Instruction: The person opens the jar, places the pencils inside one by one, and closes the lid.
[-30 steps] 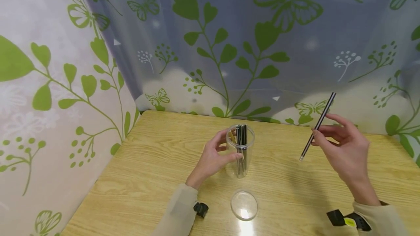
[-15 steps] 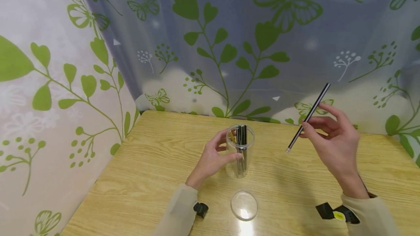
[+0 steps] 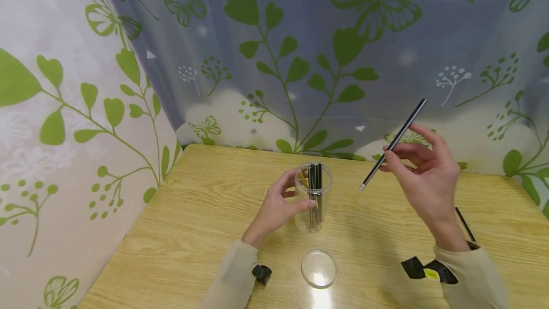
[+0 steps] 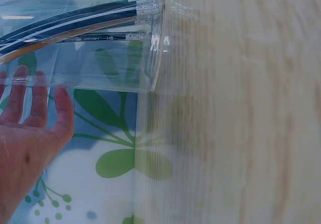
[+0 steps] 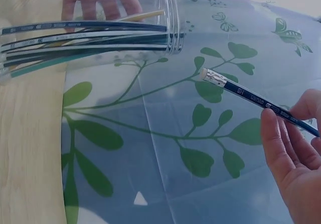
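A clear cylindrical jar (image 3: 324, 204) stands upright on the table, with several dark pencils (image 3: 315, 175) and a yellowish one inside. My left hand (image 3: 274, 209) holds the jar from the left, thumb at the front and fingers behind. In the left wrist view the pencils' metal-banded ends (image 4: 146, 6) rest near the jar's bottom. Right of the jar and above the table, my right hand (image 3: 424, 180) pinches a dark striped pencil (image 5: 248, 95). That pencil slants, its eraser end (image 3: 362, 187) pointing down towards the jar; it is apart from the jar.
A round clear lid (image 3: 319, 269) lies on the wooden table (image 3: 206, 204) in front of the jar. Another dark pencil (image 3: 465, 224) lies by my right wrist, partly hidden. Patterned curtains (image 3: 206, 108) hang behind the table and at its left.
My right hand has moved left and slightly up with the pencil, nearer the jar. A pencil on the table has come into sight behind the right wrist. The left hand and jar stay put.
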The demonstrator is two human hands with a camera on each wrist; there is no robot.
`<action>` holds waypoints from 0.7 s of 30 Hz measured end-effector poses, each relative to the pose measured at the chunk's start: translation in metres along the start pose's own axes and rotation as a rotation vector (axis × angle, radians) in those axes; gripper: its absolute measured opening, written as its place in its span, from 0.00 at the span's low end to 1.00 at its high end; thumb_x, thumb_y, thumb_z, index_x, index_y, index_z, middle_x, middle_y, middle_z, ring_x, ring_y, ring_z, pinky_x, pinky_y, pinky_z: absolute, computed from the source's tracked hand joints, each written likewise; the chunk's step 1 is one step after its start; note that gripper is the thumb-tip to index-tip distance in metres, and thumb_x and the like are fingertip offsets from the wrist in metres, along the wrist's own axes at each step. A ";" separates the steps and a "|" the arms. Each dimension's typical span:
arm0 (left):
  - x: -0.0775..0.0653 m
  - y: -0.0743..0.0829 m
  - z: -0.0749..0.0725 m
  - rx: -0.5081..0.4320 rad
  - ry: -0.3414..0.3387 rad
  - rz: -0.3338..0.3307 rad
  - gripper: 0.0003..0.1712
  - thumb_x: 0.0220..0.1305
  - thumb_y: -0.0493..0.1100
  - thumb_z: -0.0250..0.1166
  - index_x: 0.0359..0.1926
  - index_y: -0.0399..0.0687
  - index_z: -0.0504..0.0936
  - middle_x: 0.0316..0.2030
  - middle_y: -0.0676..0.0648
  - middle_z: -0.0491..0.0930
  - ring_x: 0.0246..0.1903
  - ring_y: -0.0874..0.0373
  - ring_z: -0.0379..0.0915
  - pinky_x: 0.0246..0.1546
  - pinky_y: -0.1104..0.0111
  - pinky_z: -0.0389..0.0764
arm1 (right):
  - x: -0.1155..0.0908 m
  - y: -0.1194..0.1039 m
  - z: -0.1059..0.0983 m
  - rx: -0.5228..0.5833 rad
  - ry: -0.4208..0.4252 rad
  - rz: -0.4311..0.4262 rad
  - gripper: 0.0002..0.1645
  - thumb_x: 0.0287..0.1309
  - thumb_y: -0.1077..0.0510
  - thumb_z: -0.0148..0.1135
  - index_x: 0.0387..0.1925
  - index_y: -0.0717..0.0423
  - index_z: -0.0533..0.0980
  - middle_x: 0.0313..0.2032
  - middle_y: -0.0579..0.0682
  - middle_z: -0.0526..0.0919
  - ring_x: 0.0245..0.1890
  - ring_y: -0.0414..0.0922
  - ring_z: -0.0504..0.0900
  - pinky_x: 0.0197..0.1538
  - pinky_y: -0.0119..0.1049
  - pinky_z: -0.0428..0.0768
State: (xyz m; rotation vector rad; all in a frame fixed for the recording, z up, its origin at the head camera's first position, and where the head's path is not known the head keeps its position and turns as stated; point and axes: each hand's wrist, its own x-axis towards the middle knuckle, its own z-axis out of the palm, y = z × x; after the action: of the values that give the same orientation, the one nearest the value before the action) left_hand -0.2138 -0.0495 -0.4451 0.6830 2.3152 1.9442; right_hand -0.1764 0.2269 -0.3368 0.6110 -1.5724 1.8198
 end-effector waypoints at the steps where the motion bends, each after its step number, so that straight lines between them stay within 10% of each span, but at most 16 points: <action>1: 0.000 0.000 0.000 0.001 0.000 0.000 0.43 0.55 0.45 0.77 0.71 0.66 0.71 0.62 0.53 0.79 0.63 0.55 0.74 0.62 0.55 0.77 | 0.000 0.000 0.002 0.002 0.004 0.001 0.37 0.50 0.86 0.59 0.64 0.73 0.70 0.35 0.51 0.91 0.33 0.41 0.91 0.34 0.30 0.87; 21: 0.000 -0.002 0.000 0.004 0.003 -0.003 0.43 0.55 0.46 0.78 0.71 0.67 0.70 0.61 0.53 0.79 0.62 0.56 0.74 0.62 0.55 0.77 | 0.012 -0.001 0.042 0.001 0.007 -0.051 0.36 0.51 0.82 0.64 0.64 0.69 0.71 0.34 0.49 0.90 0.31 0.40 0.90 0.35 0.33 0.88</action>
State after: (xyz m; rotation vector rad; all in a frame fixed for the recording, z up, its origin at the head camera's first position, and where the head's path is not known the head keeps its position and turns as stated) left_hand -0.2150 -0.0497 -0.4473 0.6771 2.3211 1.9412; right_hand -0.1865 0.1873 -0.3207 0.6386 -1.5375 1.7833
